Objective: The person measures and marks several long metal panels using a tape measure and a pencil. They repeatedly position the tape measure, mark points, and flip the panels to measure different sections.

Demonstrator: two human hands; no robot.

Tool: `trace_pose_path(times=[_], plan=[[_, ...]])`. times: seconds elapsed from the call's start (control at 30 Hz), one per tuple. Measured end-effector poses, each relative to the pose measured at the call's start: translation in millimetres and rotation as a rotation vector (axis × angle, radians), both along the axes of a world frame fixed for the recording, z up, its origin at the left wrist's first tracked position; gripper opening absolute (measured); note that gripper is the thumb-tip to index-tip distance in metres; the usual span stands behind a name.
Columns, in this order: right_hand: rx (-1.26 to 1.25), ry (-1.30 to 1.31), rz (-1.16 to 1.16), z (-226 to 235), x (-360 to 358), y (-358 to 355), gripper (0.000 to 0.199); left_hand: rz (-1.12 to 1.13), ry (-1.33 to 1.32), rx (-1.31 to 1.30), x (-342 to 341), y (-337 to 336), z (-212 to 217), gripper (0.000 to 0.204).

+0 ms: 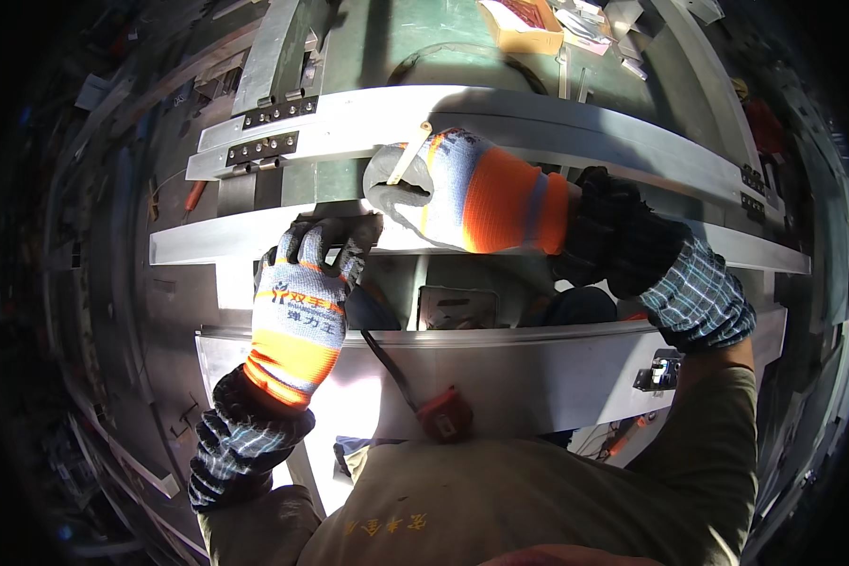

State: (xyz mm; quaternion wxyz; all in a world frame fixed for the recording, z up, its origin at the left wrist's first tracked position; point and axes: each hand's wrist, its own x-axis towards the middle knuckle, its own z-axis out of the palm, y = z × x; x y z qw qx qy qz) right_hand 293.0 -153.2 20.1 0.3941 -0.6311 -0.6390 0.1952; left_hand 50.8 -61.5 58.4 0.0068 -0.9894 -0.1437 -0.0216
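My left hand [302,292], in a grey and orange glove with black fingertips, bends its fingers over the edge of the middle metal bar [203,240]. Thumb and fingers close around a small dark piece there; its kind is hidden. My right hand [472,189], gloved alike, is closed just above the same bar. From its grip sticks a slim pale-yellow stick [408,156], slanting up and away; its lower end meets the black palm. A red tape measure [446,415] lies on the nearest metal beam [528,377], beside a dark strap [387,366].
Beyond my hands runs a far metal bar [632,132] with black hinges [264,148] screwed on at its left. A cardboard box [524,33] stands at the back. A lock-like fitting [658,372] sits on the near beam's right. Long metal profiles line both sides.
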Motion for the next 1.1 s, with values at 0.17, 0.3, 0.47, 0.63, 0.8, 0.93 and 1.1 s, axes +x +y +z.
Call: trace_pose_path(times=[0.17, 0.3, 0.47, 0.63, 0.8, 0.93, 1.1], plan=[[-0.125, -0.177, 0.054, 10.8, 33.3, -39.2, 0.028, -0.046, -0.026, 0.022, -1.0, 2.4, -0.7, 0.080], [-0.097, -0.122, 0.017, 37.1, 44.1, -79.7, 0.025, -0.063, -0.048, 0.017, 1.2, -0.6, 1.5, 0.081], [-0.333, -0.221, -0.069, 60.9, 60.5, -129.7, 0.024, -0.090, -0.040, 0.034, 5.3, 0.9, -0.6, 0.082], [-0.387, -0.397, -0.092, 72.5, 68.2, -152.0, 0.026, -0.081, -0.022, 0.048, 1.4, 0.5, 3.3, 0.088], [-0.303, -0.290, -0.222, 61.5, 71.0, -171.5, 0.025, -0.104, -0.022, 0.049, 5.3, 3.6, -4.1, 0.076], [-0.037, -0.205, -0.266, 49.3, 64.8, -180.2, 0.034, -0.095, -0.060, -0.023, 7.0, 1.3, -1.4, 0.087], [-0.041, -0.575, -0.243, 23.5, 57.5, -190.4, 0.058, -0.095, -0.064, -0.027, 6.2, -4.2, 7.4, 0.086]])
